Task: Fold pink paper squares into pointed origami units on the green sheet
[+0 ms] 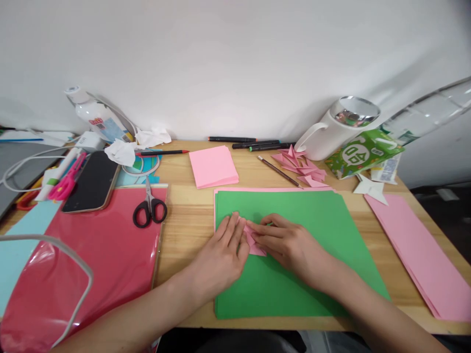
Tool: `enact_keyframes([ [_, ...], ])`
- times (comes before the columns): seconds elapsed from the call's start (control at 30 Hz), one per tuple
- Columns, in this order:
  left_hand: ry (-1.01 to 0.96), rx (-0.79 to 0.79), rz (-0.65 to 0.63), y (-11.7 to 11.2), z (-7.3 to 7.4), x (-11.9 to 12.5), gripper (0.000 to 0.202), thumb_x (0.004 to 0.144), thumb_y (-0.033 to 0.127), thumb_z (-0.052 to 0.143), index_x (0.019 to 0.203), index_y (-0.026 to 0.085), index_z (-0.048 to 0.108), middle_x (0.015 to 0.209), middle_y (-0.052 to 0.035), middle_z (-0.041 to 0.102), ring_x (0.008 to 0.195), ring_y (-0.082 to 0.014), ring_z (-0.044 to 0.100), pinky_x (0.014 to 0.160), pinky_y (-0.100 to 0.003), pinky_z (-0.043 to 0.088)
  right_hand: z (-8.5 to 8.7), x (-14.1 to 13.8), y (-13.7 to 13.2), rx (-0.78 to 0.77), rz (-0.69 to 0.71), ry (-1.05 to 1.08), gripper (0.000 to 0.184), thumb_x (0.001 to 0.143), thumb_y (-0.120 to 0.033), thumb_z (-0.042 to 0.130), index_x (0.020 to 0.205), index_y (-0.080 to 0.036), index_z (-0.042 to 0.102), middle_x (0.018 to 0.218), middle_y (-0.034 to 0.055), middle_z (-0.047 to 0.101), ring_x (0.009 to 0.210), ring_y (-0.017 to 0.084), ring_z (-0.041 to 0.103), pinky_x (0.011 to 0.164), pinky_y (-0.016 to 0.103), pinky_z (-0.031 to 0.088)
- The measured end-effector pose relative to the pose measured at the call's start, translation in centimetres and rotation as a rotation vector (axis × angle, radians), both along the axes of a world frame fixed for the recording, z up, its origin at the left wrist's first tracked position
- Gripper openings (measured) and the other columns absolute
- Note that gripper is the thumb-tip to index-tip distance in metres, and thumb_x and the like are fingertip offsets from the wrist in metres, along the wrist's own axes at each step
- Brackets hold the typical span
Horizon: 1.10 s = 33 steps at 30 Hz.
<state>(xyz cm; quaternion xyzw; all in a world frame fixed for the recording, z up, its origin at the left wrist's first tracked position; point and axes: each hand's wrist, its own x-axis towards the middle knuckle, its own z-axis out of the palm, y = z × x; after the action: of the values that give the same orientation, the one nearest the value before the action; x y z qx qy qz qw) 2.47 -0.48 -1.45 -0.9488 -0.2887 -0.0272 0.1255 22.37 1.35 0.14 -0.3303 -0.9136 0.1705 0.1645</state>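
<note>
A small folded piece of pink paper (256, 246) lies on a stack of green paper sheets (294, 294), partly covered by my fingers. My left hand (226, 247) presses and pinches its left side, fingers pointing away from me and close together. From the right, my right hand (290, 240) grips the same piece, its thumb and fingertips closed on the paper's upper and right part. Both sets of fingertips nearly meet, and they hide much of the folds. Beyond the green stack sits a pile of square pink paper (214, 166). Folded pink paper pieces (303, 166) are heaped to its right.
Black-handled scissors (149, 208) rest on a red plastic-wrapped pack (99, 245) at left, beside a phone (93, 181). Several pens (231, 139) and a pencil (279, 171) lie behind. A white mug (327, 132), green packet (362, 154) and pink strips (419, 255) are at right.
</note>
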Motion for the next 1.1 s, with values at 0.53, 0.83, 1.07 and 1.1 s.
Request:
enact_keyframes([
  [0.53, 0.022, -0.132, 0.044, 0.9, 1.1, -0.5, 0.038, 0.088, 0.009, 0.037, 0.123, 0.004, 0.048, 0.13, -0.0248, 0.051, 0.125, -0.0286, 0.047, 0.099, -0.047, 0.037, 0.5, 0.3, 0.3, -0.036, -0.008, 0.003, 0.022, 0.091, -0.013, 0.047, 0.085, -0.015, 0.068, 0.108, 0.0124, 0.066, 0.092, 0.02, 0.059, 0.074, 0.035, 0.056],
  [0.83, 0.035, -0.131, 0.003, 0.8, 0.9, -0.7, 0.035, 0.087, 0.014, 0.041, 0.117, 0.005, 0.053, 0.132, -0.0235, 0.051, 0.127, -0.0311, 0.045, 0.103, -0.051, 0.035, 0.2, 0.7, 0.7, -0.152, -0.005, 0.045, 0.019, 0.089, -0.009, 0.051, 0.089, -0.016, 0.068, 0.111, 0.0101, 0.065, 0.092, 0.019, 0.058, 0.076, 0.034, 0.053],
  [1.07, 0.037, -0.161, -0.021, 0.8, 0.8, -0.8, 0.038, 0.086, 0.02, 0.047, 0.122, 0.007, 0.05, 0.132, -0.0256, 0.049, 0.128, -0.0347, 0.043, 0.103, -0.055, 0.033, 0.5, 0.7, 0.9, -0.176, -0.008, 0.073, 0.02, 0.09, -0.011, 0.05, 0.096, -0.016, 0.068, 0.108, 0.0112, 0.066, 0.093, 0.02, 0.059, 0.078, 0.035, 0.053],
  [1.1, 0.035, -0.17, -0.019, 0.8, 0.8, -0.8, 0.039, 0.085, 0.021, 0.048, 0.122, 0.007, 0.05, 0.133, -0.0258, 0.049, 0.128, -0.0351, 0.042, 0.103, -0.054, 0.033, 0.3, 0.7, 0.9, -0.17, -0.013, 0.087, 0.02, 0.09, -0.011, 0.05, 0.097, -0.015, 0.068, 0.109, 0.0118, 0.066, 0.093, 0.02, 0.059, 0.079, 0.036, 0.053],
])
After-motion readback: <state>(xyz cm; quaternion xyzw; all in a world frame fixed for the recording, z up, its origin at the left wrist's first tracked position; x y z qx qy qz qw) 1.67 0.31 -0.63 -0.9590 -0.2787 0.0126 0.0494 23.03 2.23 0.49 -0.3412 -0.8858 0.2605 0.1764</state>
